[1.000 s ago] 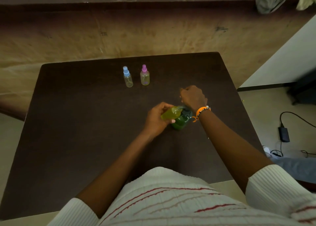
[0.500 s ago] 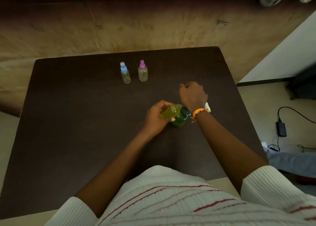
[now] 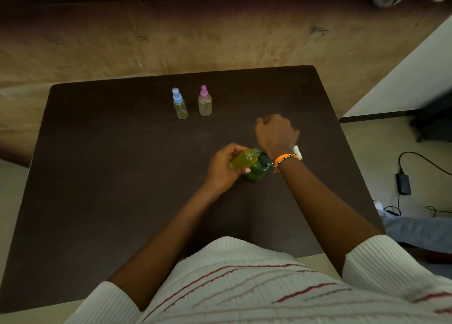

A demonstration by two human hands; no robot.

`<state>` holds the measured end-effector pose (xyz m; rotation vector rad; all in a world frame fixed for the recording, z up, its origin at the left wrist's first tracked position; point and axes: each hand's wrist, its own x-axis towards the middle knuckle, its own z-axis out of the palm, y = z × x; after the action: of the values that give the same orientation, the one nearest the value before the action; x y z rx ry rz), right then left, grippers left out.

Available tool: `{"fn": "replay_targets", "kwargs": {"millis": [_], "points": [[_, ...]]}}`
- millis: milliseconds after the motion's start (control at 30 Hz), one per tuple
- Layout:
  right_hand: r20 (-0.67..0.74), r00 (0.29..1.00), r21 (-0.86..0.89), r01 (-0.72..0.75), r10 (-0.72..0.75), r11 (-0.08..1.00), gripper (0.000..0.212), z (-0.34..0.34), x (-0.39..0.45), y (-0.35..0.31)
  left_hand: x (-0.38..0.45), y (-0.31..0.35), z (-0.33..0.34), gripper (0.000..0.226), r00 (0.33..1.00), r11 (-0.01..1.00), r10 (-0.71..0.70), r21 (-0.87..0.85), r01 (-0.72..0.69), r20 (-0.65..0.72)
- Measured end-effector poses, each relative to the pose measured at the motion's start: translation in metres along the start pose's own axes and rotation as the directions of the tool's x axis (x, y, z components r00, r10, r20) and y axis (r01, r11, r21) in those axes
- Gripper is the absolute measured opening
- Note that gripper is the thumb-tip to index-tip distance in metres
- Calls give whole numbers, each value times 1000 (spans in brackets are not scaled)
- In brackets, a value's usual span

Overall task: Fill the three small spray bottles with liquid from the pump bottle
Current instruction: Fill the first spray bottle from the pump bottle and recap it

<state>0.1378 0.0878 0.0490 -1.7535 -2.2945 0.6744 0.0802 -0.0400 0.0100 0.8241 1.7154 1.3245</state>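
Observation:
My left hand (image 3: 223, 168) grips a small spray bottle (image 3: 242, 158) full of yellow-green liquid, tilted with its mouth against the top of the dark green pump bottle (image 3: 258, 170) at the table's middle. My right hand (image 3: 276, 134) is on top of the pump bottle with fingers curled and hides the pump head. Two capped small spray bottles stand upright at the far side: one with a blue cap (image 3: 179, 103), one with a pink cap (image 3: 205, 101). Both look nearly empty.
The dark brown table (image 3: 110, 176) ends at a tan wall behind. A small white piece (image 3: 297, 152) shows just right of my wrist. On the floor to the right lie a charger and cables (image 3: 403, 184).
My head has tilted, so the table sits lower in view. Both hands keep their places at the pump bottle, and the two far bottles have not moved.

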Motion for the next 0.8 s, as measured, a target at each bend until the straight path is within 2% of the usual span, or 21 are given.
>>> {"fn": "replay_targets", "kwargs": {"millis": [167,267,333,433,500,567,633,700,800], "points": [[53,998,12,-20,19,1000,34,0,0,1,-1,3,0,45,1000,1000,-9,4,9,-2],[169,977,172,-160,131,972,51,1,5,5,-1,3,-1,47,1000,1000,-4,11,4,-10],[231,961,274,-216,154,937,55,1,8,7,-1,2,-1,47,1000,1000,-10,27,11,-13],[339,922,464,-335,185,820,57,2,14,13,0,1,-1,45,1000,999,-14,42,15,-16],[361,912,532,-372,194,761,59,1,22,23,0,1,-1,47,1000,999,-26,47,26,-12],[323,927,479,-334,191,812,58,0,31,38,0,1,-1,44,999,997,-38,67,39,-7],[220,953,272,-264,207,925,50,3,41,61,0,0,-2,43,999,996,-44,80,45,-8],[152,971,61,-193,182,979,38,8,43,88,0,0,-2,42,999,995,-47,83,49,-18],[201,969,23,-153,146,988,42,20,35,120,0,-1,-2,42,998,995,-59,83,62,-34]]}}
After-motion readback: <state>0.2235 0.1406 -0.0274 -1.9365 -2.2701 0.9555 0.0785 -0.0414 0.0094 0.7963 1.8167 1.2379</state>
